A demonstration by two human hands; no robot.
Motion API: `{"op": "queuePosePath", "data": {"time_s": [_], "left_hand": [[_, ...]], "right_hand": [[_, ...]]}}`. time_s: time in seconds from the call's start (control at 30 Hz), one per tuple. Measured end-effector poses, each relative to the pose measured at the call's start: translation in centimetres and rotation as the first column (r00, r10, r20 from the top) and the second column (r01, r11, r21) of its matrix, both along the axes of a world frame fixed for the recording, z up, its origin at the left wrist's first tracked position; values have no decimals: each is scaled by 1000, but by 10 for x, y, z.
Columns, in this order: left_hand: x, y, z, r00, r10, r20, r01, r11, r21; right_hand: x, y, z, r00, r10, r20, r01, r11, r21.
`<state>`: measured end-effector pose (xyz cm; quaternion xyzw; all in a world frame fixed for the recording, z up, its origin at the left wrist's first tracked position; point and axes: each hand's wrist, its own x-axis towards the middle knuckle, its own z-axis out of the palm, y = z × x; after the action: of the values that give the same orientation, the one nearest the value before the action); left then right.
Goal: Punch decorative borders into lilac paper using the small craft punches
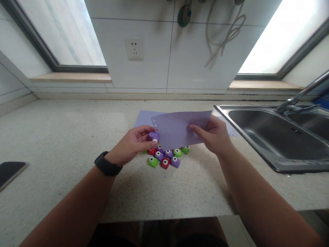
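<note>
Between the thumb and fingers of my left hand (135,141) is a small purple craft punch (154,136) with a white button. It is at the left edge of a lilac sheet of paper (177,128), where a few small punched holes show. My right hand (216,133) grips the sheet's right side, thumb on top and fingers behind. Whether the paper sits inside the punch's slot I cannot tell. Below the sheet, several green, red and purple punches lie in a cluster, among them a green punch (152,162) and a red punch (165,163). The sheet hides part of the cluster.
Another lilac sheet (144,118) lies on the speckled counter (64,137) behind the held one. A punched sheet (231,128) lies past my right hand, beside the steel sink (254,127). A dark notebook (11,171) rests at the far left. The tiled wall has a socket (134,49).
</note>
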<state>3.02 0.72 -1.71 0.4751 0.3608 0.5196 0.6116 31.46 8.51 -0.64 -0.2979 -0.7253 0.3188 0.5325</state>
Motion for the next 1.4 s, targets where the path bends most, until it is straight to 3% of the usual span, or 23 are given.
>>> {"op": "queuePosePath", "data": {"time_s": [0.67, 0.87, 1.17, 1.4], "left_hand": [[2, -5, 4, 977, 179, -115, -152, 965, 214], [1, -5, 1, 968, 209, -142, -166, 949, 267], [6, -8, 7, 975, 173, -142, -141, 968, 209], [4, -6, 3, 979, 158, -126, -128, 967, 221]], "right_hand": [[-5, -9, -3, 999, 31, -23, -30, 998, 52], [-9, -9, -1, 997, 52, -55, -52, 999, 5], [-11, -6, -6, 991, 80, -104, -87, 995, -58], [-12, -7, -6, 992, 86, -93, -91, 995, -51]]}}
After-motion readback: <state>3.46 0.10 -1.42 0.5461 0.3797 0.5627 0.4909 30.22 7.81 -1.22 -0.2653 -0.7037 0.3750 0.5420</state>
